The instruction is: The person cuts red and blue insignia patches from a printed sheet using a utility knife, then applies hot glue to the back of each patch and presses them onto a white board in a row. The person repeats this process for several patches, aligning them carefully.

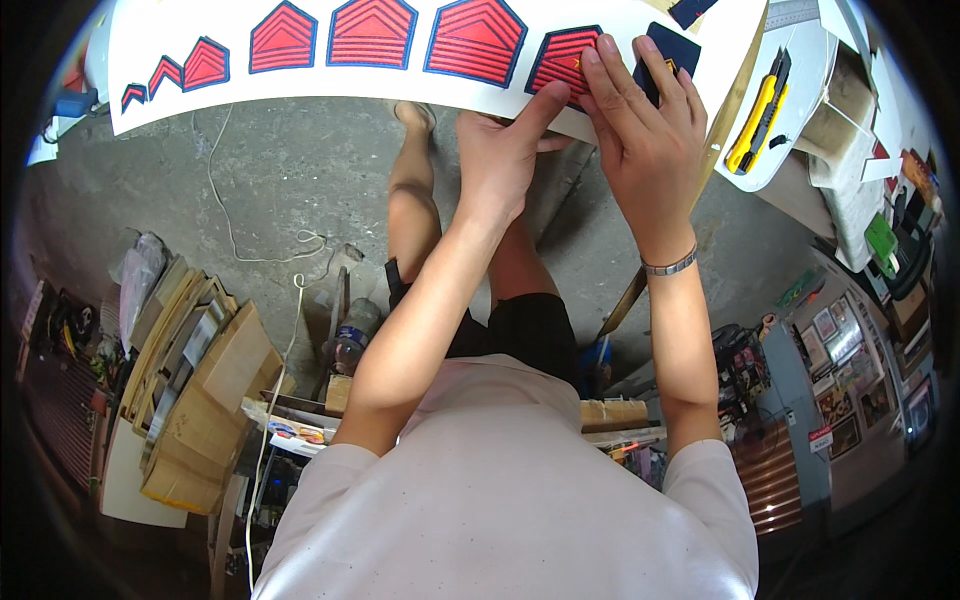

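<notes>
A long white board (380, 84) spans the top of the view, with a row of red chevron patches edged in dark blue, growing larger from left to right. My left hand (500, 165) grips the board's near edge, thumb on top and fingers underneath. Its thumb tip touches the lower edge of a red patch (555, 62) with a small yellow star. Flat on the board lies my right hand (648, 135), fingers stretched out. They partly cover that patch and a dark navy patch (682, 52) beside it.
A yellow utility knife (758, 115) rests on a white surface at right, near a metal ruler (792, 14). Cardboard sheets (215, 400) lean at lower left. A thin white cord (222, 190) runs over the concrete floor (310, 160). Framed pictures (845, 345) stand at right.
</notes>
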